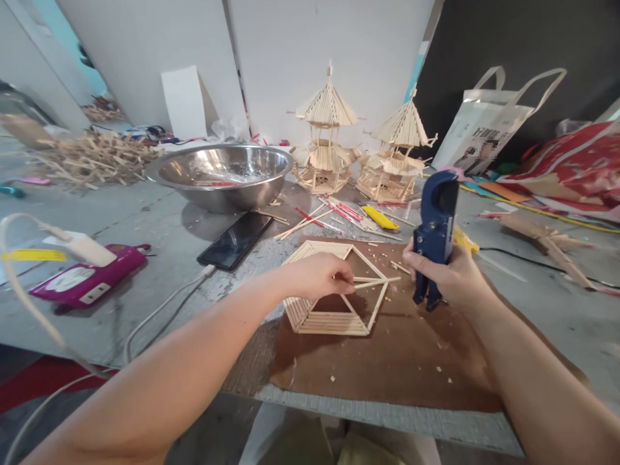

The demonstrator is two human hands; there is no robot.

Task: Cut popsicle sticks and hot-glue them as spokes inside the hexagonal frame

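Observation:
My left hand [329, 274] pinches a thin wooden stick [378, 282] over a flat hexagonal frame of sticks [334, 323]. The stick points right, past the frame's right corner. Rows of sticks fill the frame's left and lower sections, while the sections on the right show the brown mat [392, 361] through them. My right hand [448, 268] is wrapped round a dark blue cutter [436, 226], held upright to the right of the frame, apart from the stick. Small wood offcuts lie on the mat.
Behind the frame stand two stick pagodas [322, 161] [394, 168]. A steel bowl [227, 187], a phone [237, 239] with a cable and a purple power strip [97, 274] are on the left. Loose sticks and a yellow knife [380, 217] lie ahead; a white bag [484, 129] stands back right.

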